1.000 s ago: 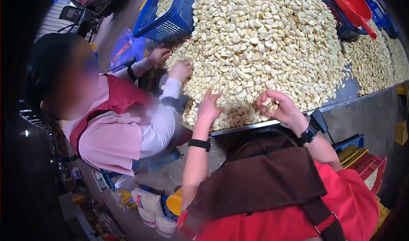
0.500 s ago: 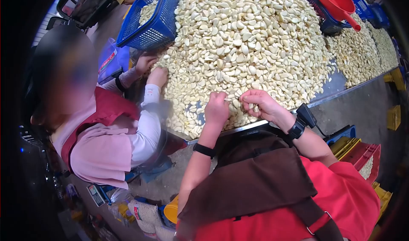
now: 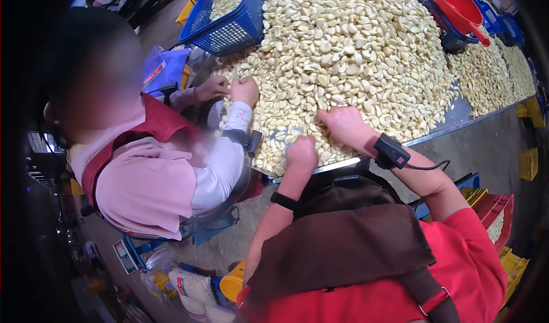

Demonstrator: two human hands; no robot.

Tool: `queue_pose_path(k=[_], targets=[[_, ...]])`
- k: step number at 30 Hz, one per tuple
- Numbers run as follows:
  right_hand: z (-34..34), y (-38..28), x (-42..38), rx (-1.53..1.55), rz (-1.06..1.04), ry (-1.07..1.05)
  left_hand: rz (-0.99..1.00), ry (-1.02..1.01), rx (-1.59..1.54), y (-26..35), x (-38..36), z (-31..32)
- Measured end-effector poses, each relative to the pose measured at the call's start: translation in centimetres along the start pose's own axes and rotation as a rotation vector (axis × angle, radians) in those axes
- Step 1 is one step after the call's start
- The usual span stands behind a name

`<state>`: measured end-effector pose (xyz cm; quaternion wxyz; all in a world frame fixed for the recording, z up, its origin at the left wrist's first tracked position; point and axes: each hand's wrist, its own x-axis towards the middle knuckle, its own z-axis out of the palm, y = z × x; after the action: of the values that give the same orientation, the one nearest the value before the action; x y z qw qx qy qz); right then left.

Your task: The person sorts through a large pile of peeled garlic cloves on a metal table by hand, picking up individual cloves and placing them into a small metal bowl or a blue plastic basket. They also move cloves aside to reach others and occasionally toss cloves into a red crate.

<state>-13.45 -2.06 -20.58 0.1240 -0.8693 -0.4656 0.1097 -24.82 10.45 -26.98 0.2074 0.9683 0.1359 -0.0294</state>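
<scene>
Head view: left hand [image 3: 301, 153], right hand [image 3: 343, 124] on garlic cloves [image 3: 343, 48]; finger state unclear; no legible writing.

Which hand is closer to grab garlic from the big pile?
Probably the right hand: it rests on the garlic pile, while the left hand sits fisted at the table edge.

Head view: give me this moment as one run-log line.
left hand: fisted at near edge of garlic pile | right hand: on cloves, grip unclear | co-worker's hands: in pile | blue basket: far left
</scene>
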Motion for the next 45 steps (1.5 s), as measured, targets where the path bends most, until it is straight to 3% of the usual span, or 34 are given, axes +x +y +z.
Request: queue_pose_path(k=[2, 5, 8, 10, 14, 20, 22, 24, 26, 27, 32, 35, 38, 40, 41, 42, 43, 44, 45], targets=[[-0.5, -0.1, 0.2, 0.097, 0.041, -0.054, -0.156, -0.189, 0.258, -1.7, -0.2, 0.0], [-0.5, -0.7, 0.1, -0.053, 0.069, -0.006, -0.103, -0.099, 0.144, -0.8, -0.9, -1.6], [-1.1, -1.5, 0.0, 0.077, 0.190, -0.219, -0.111, -0.074, 0.087, 0.1, -0.8, -3.7], [-1.5, -1.0, -0.1, 0.139, 0.220, -0.202, -0.301, 0.004, 0.241, -1.8, -0.3, -4.0], [-1.4, 0.7, -0.4, 0.283, 0.247, 0.054, -0.483, -0.202, 0.349, -5.9, 0.0, -4.5], [-0.7, 2.3, -2.1, 0.629, 0.196, 0.152, -0.397, -0.188, 0.445, -6.3, 0.0, -3.2], [-0.6, 3.2, -3.5, 1.143, 0.344, -0.034, -0.366, -0.163, 0.414, -7.0, -0.2, -3.0], [-0.3, 4.0, -4.7, 1.258, 0.299, 0.032, -0.373, -0.175, 0.331, -7.0, -0.2, -3.5], [-1.0, 4.8, -6.7, 1.591, 0.474, -0.157, -0.371, -0.174, 0.336, -7.7, -0.2, -3.2], [-0.3, 5.3, -7.4, 1.721, 0.457, -0.161, -0.377, -0.246, 0.314, -7.5, 0.1, -3.5], [0.1, 7.1, -9.2, 1.887, 0.476, -0.138, -0.387, -0.191, 0.443, -6.5, -0.3, -2.9], [0.4, 7.2, -9.0, 1.942, 0.482, -0.141, -0.291, -0.156, 0.445, -7.4, -0.8, -2.4], [0.8, 6.7, -6.6, 1.847, 0.433, -0.244, -0.320, -0.228, 0.428, -6.9, -0.5, -3.4], [1.0, 4.8, -3.5, 0.947, 0.010, 0.134, -0.396, -0.253, 0.322, -6.6, -0.3, -4.2], [-0.3, 3.6, -2.0, 0.718, -0.036, 0.141, -0.396, -0.248, 0.325, -6.6, -0.3, -4.2], [-1.7, 2.4, -0.5, 0.487, -0.079, 0.150, -0.417, -0.034, 0.148, -6.7, -0.3, -4.0], [-1.9, 1.7, 1.1, 0.487, -0.082, 0.154, -0.431, 0.177, -0.030, -6.4, -0.5, -4.1], [-1.6, 1.2, 2.7, 0.251, -0.148, 0.086, -0.432, 0.182, -0.027, -6.1, -0.7, -4.0], [-1.0, 0.6, 4.0, 0.011, -0.214, 0.019, -0.437, 0.243, -0.291, -5.1, -0.8, -4.2]])
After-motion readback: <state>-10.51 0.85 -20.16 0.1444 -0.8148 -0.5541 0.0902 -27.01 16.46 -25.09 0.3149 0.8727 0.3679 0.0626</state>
